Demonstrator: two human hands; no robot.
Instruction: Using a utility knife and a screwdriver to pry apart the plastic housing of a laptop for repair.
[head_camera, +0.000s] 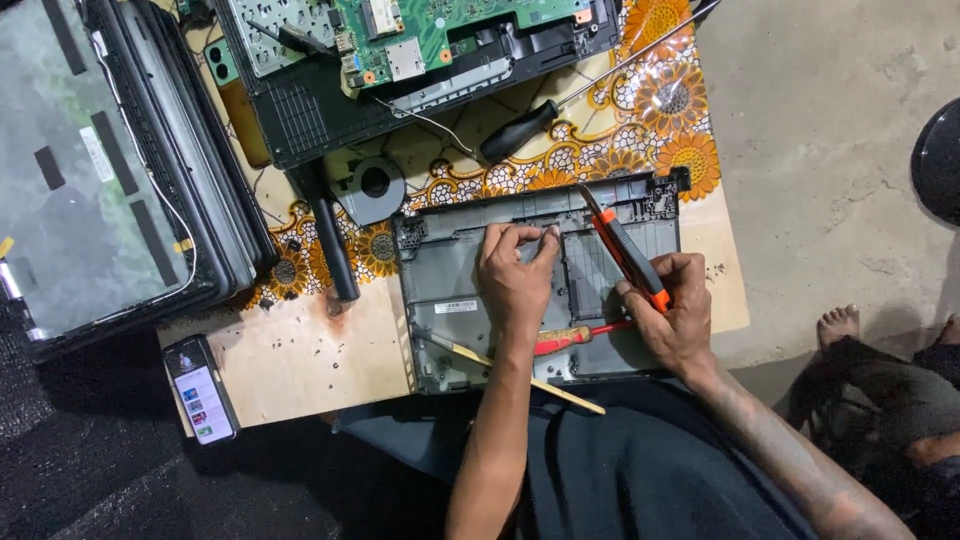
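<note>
A grey laptop bottom case (445, 255) lies on a low wooden board in front of me. My left hand (515, 275) rests on the middle of the case, fingers curled and pinching at a small spot on its surface. My right hand (675, 310) grips an orange-and-black utility knife (625, 250), whose blade tip points up toward the case's far edge. A red-and-yellow screwdriver (570, 337) lies on the case between my hands. A thin wooden stick (560, 390) lies under my left forearm.
A green circuit board (440, 30) sits in a black laptop base at the top. A black-handled screwdriver (515, 130), a round fan (375, 185) and a black rod (335, 250) lie on a flowered cloth. Stacked laptop screens (100, 160) stand left. A lit phone (200, 390) lies near the board's corner.
</note>
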